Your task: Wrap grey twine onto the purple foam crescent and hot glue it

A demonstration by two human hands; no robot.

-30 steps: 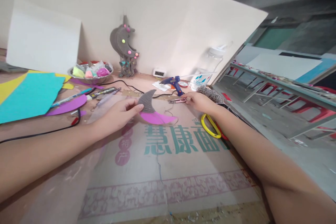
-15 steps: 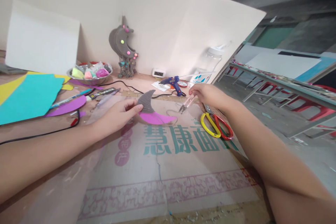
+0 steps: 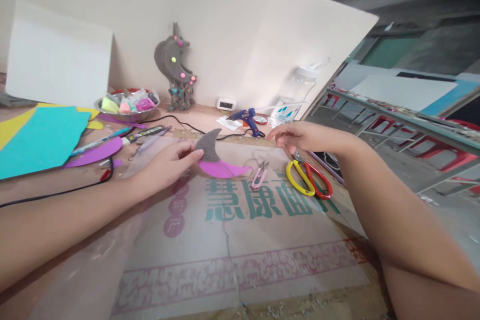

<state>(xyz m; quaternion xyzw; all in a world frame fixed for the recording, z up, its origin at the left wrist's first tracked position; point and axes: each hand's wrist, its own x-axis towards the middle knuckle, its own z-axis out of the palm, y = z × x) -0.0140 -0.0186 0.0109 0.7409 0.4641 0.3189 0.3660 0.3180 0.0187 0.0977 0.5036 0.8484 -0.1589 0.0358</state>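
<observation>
My left hand (image 3: 176, 160) pinches a purple crescent cutout (image 3: 225, 169) at its upper end, where grey yarn (image 3: 209, 145) is wound tightly around it. The lower end is bare purple, and a loose grey strand trails off to its right. My right hand (image 3: 290, 135) is raised, empty, with loosely bent fingers apart, near the blue glue gun (image 3: 247, 119) and above the scissors (image 3: 308, 177) with one yellow and one red handle. Pink-handled thread snips (image 3: 259, 176) lie on the printed plastic sheet (image 3: 168, 265), just right of the crescent.
At the back stand a finished grey moon ornament (image 3: 174, 62), a bowl (image 3: 127, 110) of coloured clay packs, a small digital clock (image 3: 225, 104) and a clear bottle (image 3: 296, 92). Turquoise sheets (image 3: 41, 137), pens and a black cable lie left. Beyond the right edge are tables and red stools.
My right hand has let go of the thread snips, which now lie on the sheet. The fingers have loosened apart. My left hand keeps the crescent in the same place.
</observation>
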